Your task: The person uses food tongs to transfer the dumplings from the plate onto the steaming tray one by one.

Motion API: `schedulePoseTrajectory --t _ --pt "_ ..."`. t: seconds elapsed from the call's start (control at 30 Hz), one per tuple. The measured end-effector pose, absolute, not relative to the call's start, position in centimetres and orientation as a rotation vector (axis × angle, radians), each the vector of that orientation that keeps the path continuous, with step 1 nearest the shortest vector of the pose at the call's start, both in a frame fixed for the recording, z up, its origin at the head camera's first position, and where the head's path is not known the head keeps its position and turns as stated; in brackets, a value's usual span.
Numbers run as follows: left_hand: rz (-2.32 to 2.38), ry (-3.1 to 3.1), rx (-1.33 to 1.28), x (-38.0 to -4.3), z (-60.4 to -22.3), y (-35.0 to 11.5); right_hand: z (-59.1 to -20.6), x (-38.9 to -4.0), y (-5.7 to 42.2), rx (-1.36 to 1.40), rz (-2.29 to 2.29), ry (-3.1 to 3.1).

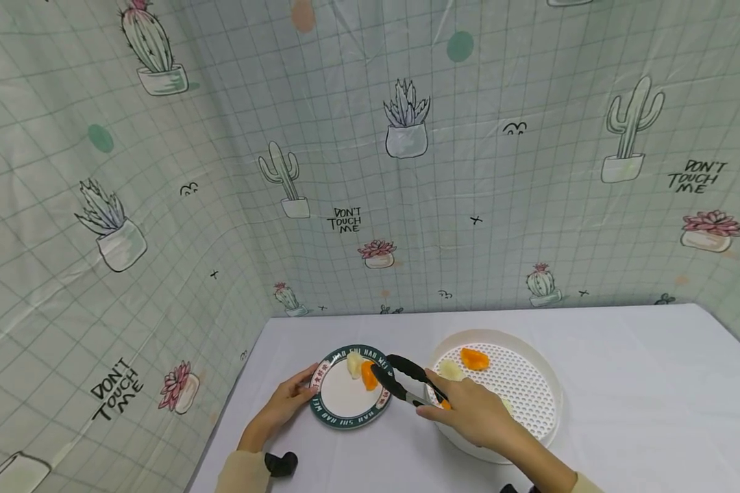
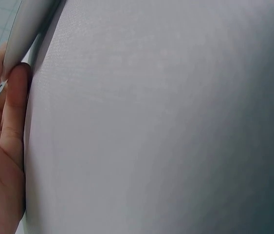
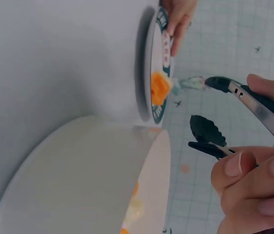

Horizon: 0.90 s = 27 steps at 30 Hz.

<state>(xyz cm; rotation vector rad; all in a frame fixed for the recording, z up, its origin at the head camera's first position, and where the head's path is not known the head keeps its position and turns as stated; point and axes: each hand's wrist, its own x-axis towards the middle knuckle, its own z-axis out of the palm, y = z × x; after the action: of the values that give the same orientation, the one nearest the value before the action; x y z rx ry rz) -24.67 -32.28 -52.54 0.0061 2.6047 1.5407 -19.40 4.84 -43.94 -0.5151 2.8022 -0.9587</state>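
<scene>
In the head view, my left hand (image 1: 281, 404) holds the left rim of a round plate (image 1: 344, 405) with a green lettered border. The left wrist view shows that rim pinched between my thumb and finger. On the plate lie a pale yellow piece (image 1: 354, 365) and an orange piece (image 1: 369, 376), touching each other. My right hand (image 1: 469, 411) grips black-tipped metal tongs (image 1: 414, 397). The tongs' tips stand apart with nothing between them, near the plate's right rim. In the right wrist view, the same tongs (image 3: 261, 112) are spread, with fingers around the handles.
A round white basket (image 1: 551, 383) with a perforated base stands right of the plate, under my right hand. It holds an orange piece (image 1: 475, 359), a pale piece (image 1: 451, 370) and others partly hidden by the hand. A cactus-print curtain (image 1: 456, 260) hangs behind the white table (image 1: 641, 397).
</scene>
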Motion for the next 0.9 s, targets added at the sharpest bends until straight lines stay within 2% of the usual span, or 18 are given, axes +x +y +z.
schedulePoseTrajectory --t 0.4,0.9 --pt "1.514 2.632 -0.013 -24.7 -52.9 -32.5 -45.7 -20.8 1.1 -0.440 -0.890 2.812" --pt "1.532 2.619 -0.031 -24.7 -52.7 -32.2 -46.6 -21.5 -1.2 -0.367 -0.739 2.882"
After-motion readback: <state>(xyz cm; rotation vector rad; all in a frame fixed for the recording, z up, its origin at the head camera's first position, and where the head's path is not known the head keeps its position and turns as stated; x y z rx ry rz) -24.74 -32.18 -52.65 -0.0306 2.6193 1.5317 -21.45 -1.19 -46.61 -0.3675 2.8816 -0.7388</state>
